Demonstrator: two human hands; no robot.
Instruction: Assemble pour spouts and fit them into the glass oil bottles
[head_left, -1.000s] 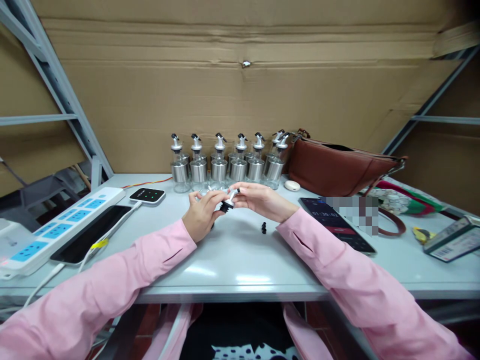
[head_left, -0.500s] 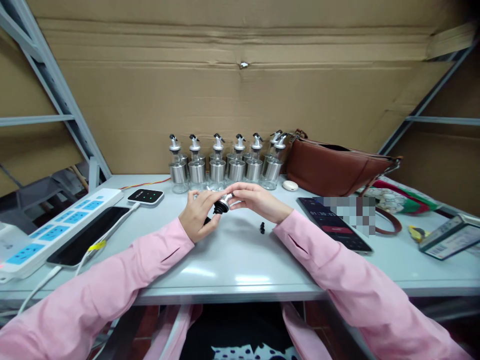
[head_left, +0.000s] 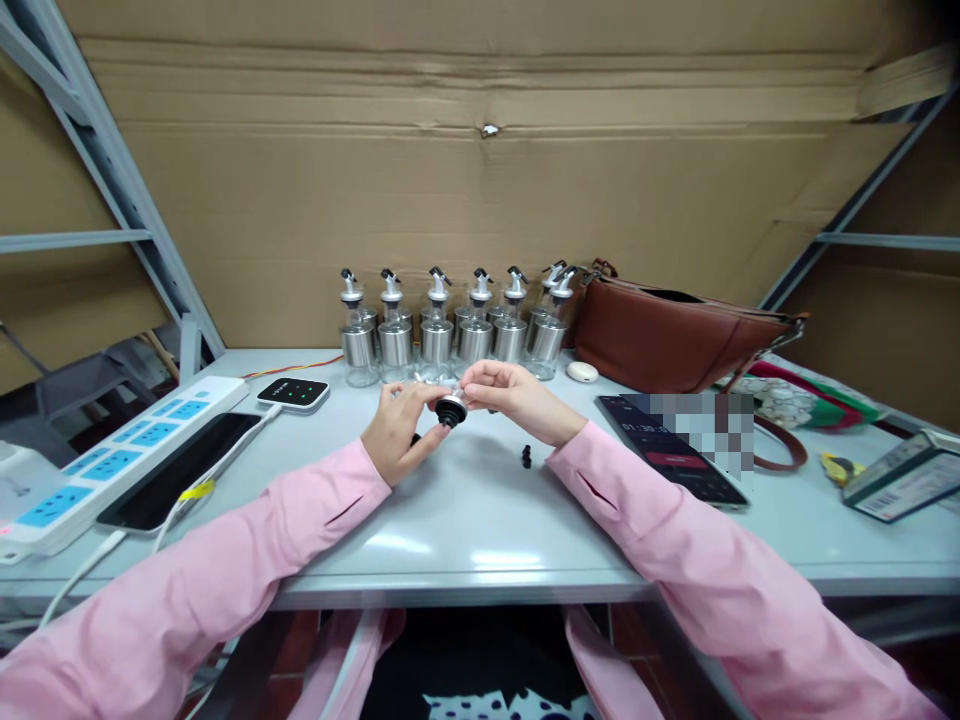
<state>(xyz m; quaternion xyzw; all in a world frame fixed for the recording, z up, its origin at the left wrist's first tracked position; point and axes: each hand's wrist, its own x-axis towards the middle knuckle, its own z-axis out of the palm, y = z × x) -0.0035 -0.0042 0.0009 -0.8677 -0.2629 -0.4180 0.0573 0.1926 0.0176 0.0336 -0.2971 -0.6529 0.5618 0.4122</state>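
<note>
Above the middle of the table, a silver and black bottle pourer point(head_left: 451, 410) is held with its ringed black stopper end facing me. My left hand point(head_left: 397, 432) grips it between thumb and fingers from the left. My right hand point(head_left: 510, 400) is closed at its far right side, fingertips pinched on the pourer's upper part; their exact hold is partly hidden. On the table below my right hand lies a small black piece point(head_left: 526, 457). Behind my hands stand several glass and steel oil bottles point(head_left: 396, 345) with pourers of the same kind fitted.
To the left are a white power strip point(head_left: 120, 465), a dark phone point(head_left: 180, 470) with a cable, and a small black-screened device point(head_left: 292, 394). To the right lie a brown handbag point(head_left: 675, 335), a white round case point(head_left: 582, 372), a phone with a timer point(head_left: 675, 450) and a box point(head_left: 904, 475).
The pourer has turned so its black stopper end faces me more directly. My right hand's fingers have drawn into a tighter pinch beside it; my left hand stays about where it was.
</note>
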